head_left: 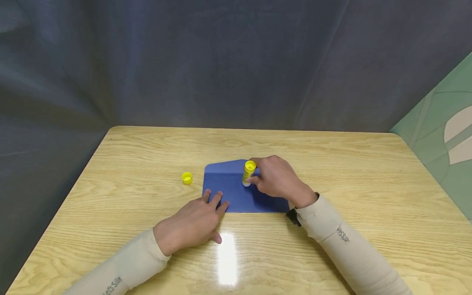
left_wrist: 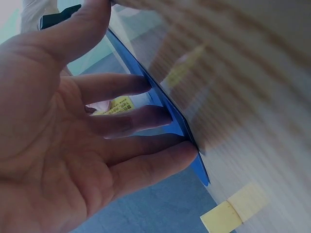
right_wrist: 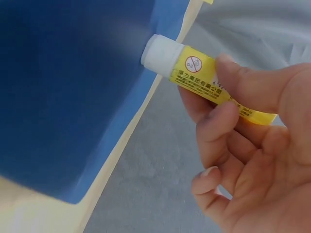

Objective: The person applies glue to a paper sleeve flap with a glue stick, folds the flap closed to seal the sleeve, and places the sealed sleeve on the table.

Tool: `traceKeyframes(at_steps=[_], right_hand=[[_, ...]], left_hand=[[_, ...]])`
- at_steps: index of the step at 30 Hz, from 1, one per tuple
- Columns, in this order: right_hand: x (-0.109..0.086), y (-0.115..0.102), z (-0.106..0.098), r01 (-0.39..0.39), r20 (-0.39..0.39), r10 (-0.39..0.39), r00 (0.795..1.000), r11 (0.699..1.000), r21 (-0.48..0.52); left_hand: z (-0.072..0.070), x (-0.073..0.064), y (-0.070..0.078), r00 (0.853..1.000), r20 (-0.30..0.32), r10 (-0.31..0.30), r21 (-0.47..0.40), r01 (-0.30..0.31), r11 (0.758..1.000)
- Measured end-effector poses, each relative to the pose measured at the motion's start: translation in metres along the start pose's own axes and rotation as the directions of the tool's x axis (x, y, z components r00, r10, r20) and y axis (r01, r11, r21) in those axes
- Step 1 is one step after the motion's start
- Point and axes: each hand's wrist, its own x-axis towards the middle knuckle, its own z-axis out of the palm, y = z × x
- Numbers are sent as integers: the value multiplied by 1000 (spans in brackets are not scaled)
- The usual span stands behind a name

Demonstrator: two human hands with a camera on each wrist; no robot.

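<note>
A blue envelope (head_left: pixel 236 200) lies on the wooden table, its flap (head_left: pixel 225 167) spread toward the far side. My right hand (head_left: pixel 276 176) grips a yellow glue stick (right_wrist: pixel 204 80) between thumb and fingers. The white end of the glue stick points down and meets the envelope close to the flap fold. My left hand (head_left: pixel 195 221) rests its spread fingertips on the envelope's near left corner, with the thumb out over the table. In the left wrist view, the straight fingers (left_wrist: pixel 146 155) press at the envelope's edge.
A yellow glue stick cap (head_left: pixel 187 178) stands on the table (head_left: pixel 129 184) left of the envelope. Behind the table's far edge hangs a dark curtain (head_left: pixel 236 65). A green patterned surface (head_left: pixel 453 123) shows at the right.
</note>
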Motion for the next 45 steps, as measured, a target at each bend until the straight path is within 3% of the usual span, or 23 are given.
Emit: traceKeyframes(at_steps=[14, 26, 35, 45], right_hand=[[-3, 18, -11, -84, 49, 86, 995, 996, -43], [1, 14, 0, -24, 17, 22, 1000, 991, 129], [4, -4, 11, 14, -40, -9, 999, 991, 134], [4, -1, 9, 12, -5, -11, 1000, 983, 181]], left_hand=[[0, 0, 0, 1000, 25, -7, -21, 7, 1000], [0, 0, -1, 1000, 4, -7, -26, 7, 1000], [-2, 2, -1, 1000, 17, -20, -46, 21, 999], [-1, 1, -1, 1000, 10, -22, -58, 22, 998]])
